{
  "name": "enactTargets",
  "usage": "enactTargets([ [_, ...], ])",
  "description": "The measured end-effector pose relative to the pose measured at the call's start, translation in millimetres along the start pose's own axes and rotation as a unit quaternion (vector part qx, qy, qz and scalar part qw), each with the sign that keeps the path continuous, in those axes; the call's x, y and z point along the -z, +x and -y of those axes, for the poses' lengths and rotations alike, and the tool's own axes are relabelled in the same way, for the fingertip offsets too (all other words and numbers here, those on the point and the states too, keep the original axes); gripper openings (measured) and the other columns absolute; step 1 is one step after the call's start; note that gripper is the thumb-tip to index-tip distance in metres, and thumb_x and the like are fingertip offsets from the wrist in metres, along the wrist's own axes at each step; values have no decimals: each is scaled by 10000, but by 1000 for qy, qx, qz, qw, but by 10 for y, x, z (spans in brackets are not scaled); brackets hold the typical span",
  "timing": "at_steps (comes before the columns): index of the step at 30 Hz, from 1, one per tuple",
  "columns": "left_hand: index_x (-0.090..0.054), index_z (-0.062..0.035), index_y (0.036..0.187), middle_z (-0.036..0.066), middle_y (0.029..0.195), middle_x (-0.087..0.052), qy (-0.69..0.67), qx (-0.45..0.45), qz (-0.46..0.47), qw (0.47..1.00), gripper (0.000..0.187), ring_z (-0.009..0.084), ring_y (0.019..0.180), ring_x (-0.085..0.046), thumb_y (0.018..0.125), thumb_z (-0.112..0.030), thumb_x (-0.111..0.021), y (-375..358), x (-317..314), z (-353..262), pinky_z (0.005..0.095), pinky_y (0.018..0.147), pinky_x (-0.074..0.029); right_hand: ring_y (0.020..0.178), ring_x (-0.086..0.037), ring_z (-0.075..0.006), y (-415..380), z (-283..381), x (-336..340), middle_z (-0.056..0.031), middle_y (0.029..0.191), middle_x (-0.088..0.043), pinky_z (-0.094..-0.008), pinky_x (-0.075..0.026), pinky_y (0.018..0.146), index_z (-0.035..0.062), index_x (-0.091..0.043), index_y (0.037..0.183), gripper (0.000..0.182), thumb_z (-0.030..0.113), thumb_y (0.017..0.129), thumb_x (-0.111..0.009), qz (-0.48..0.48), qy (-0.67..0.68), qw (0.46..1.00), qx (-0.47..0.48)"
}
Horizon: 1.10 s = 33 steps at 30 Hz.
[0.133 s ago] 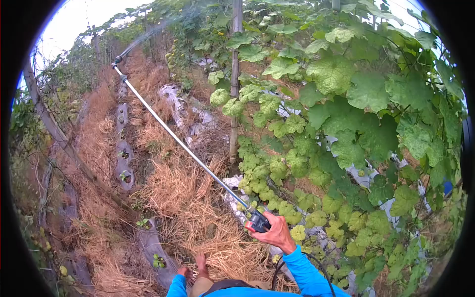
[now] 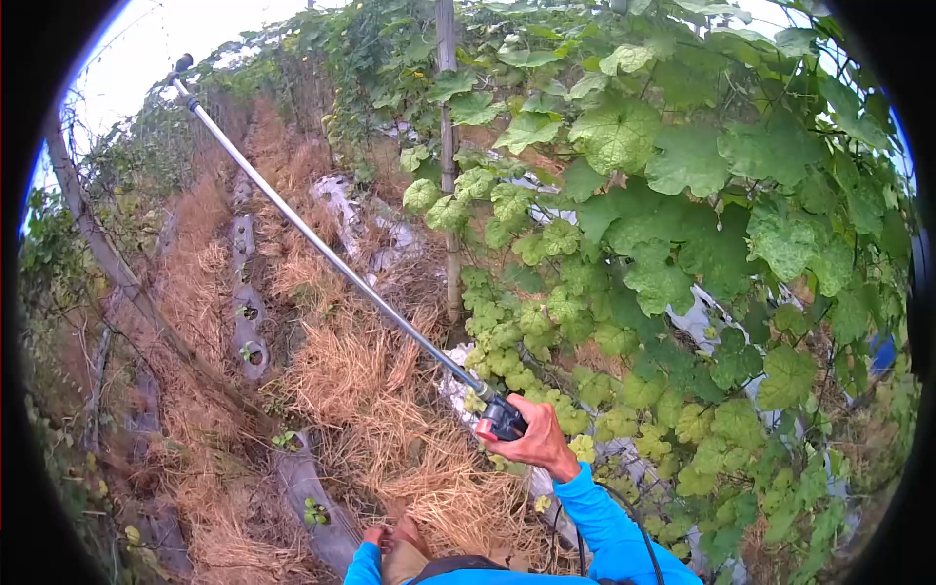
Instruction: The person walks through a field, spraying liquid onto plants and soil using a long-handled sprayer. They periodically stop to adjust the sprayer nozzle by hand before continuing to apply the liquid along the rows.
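My right hand (image 2: pixel 538 441) is wrapped round the black and red handle (image 2: pixel 502 419) of a long metal spray wand (image 2: pixel 331 255). The wand points up and to the left, and its dark nozzle (image 2: pixel 183 63) stands against the sky and far foliage. A black hose (image 2: pixel 639 526) runs beside my right sleeve. At the bottom, my left hand (image 2: pixel 376 535) hangs low by my leg; its fingers are too small and partly hidden to read.
Broad-leaved vines (image 2: pixel 682 234) fill the right side. A wooden post (image 2: pixel 448 156) rises near the middle, and a leaning branch (image 2: pixel 117 268) crosses the left. Dry straw (image 2: pixel 366 370) and plastic-covered beds (image 2: pixel 302 487) with small plants cover the ground.
The wand's nozzle end has swung up and left. The spray seen at the nozzle before no longer shows. My left hand has shifted slightly right.
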<state>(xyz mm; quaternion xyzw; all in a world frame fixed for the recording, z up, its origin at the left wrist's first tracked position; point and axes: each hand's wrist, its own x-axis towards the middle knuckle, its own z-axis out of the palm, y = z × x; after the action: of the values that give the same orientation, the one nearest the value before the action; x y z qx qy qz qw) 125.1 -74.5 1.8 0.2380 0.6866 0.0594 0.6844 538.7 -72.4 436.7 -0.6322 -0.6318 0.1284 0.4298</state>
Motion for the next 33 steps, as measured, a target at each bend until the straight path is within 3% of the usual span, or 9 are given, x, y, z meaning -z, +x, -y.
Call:
enactTargets([
  [9,-597,-98,802,89,638,-614,12,19,-6,1000,202,235,498,-585,827,-268,-491,-452,109,625,403,445,-462,550,-541,-146,-265,541,506,-40,651,-570,-307,-447,551,35,-574,797,364,245,631,-821,-187,92,977,50],
  [12,-597,-88,791,99,632,-610,-5,35,53,998,219,246,487,-573,830,-275,-490,-272,235,980,419,444,-451,625,-537,-138,-758,698,597,-50,722,-605,-299,-459,622,32,-624,876,354,248,665,-807,-48,199,979,-20],
  [15,-610,-93,817,92,655,-618,14,33,3,999,259,272,508,-581,841,-318,-485,-574,158,1374,428,459,-449,612,-497,-99,-1286,771,489,-11,683,-570,-276,-431,593,36,-612,857,338,251,676,-800,-59,234,970,-8],
  [17,-619,-96,840,89,661,-626,20,65,70,995,278,273,533,-595,842,-343,-493,-431,325,1774,433,470,-455,579,-434,-98,-1703,826,421,10,643,-495,-279,-351,533,51,-547,757,376,303,669,-811,2,290,955,-59],
  [19,-494,-194,701,-14,569,-461,8,73,88,993,248,192,452,-430,857,-381,-448,-686,240,1967,338,401,-328,613,-465,-96,-2135,877,347,8,671,-516,-284,-381,560,48,-564,785,383,302,658,-822,24,315,945,-87],
  [21,-529,-189,724,3,599,-530,-7,75,155,985,254,214,481,-497,861,-381,-434,-638,354,2290,343,413,-368,631,-478,-89,-2565,794,221,15,694,-534,-286,-393,576,50,-580,814,362,280,671,-821,63,287,951,-94],
  [27,-633,-96,872,100,717,-661,104,92,-20,990,320,271,525,-596,869,-378,-483,-1121,210,2967,464,496,-463,641,-465,-79,-3377,932,508,24,699,-537,-281,-367,572,48,-591,841,338,266,694,-803,142,338,916,-165],
  [31,-623,-87,919,111,744,-660,12,6,-4,1000,327,274,551,-614,886,-378,-476,-1334,-7,3396,457,467,-458,637,-475,-91,-3397,899,1073,3,699,-550,-276,-381,582,32,-589,821,323,230,690,-808,57,236,965,-97],
  [33,-620,-90,912,115,724,-648,24,48,15,998,277,278,552,-614,878,-336,-498,-1357,-210,3524,451,447,-467,616,-542,-116,-3355,857,1459,-52,716,-626,-291,-454,602,30,-652,920,382,274,675,-814,28,206,975,-79],
])
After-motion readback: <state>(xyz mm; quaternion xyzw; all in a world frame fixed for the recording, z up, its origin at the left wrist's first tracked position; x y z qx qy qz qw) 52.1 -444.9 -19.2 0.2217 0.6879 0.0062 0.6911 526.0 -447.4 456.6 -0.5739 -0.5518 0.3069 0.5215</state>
